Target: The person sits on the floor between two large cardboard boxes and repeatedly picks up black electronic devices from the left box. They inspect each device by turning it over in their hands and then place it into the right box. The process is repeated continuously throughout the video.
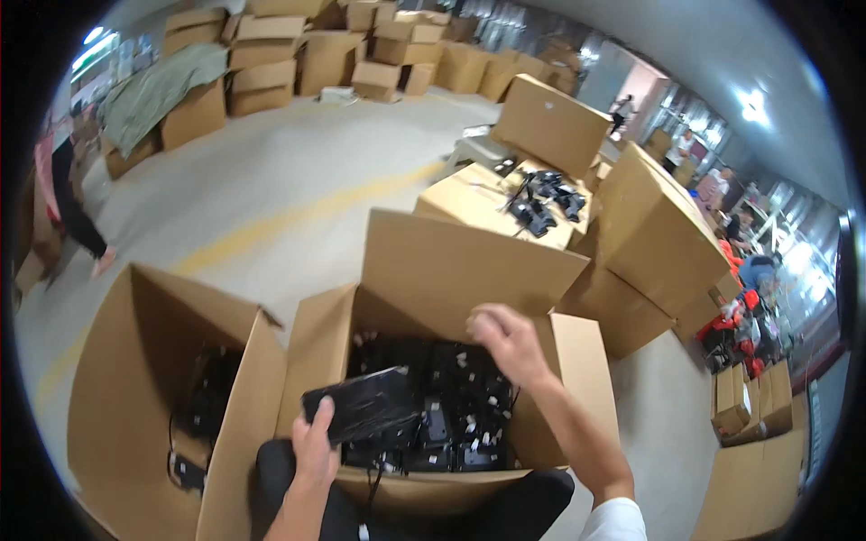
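Observation:
My left hand [316, 444] grips a flat black rectangular device [372, 404] by its left end, thumb on top. The device is tilted above the front left of an open cardboard box [469, 261]. A thin black cable with a white plug [363, 532] hangs below my left hand. Several similar black devices [436, 422] with white connectors fill the box in rows. Over the box's right rear part, my right hand [510, 344] is raised with its fingers curled inward. The underside of its fingers is hidden, so anything inside them cannot be made out.
A second open box [117, 379] on the left holds black devices and cables [212, 397]. Beyond the middle box, black parts [546, 200] lie on a carton [460, 194]. Large cartons [663, 239] stand to the right. A person [68, 189] is at far left; others are at far right.

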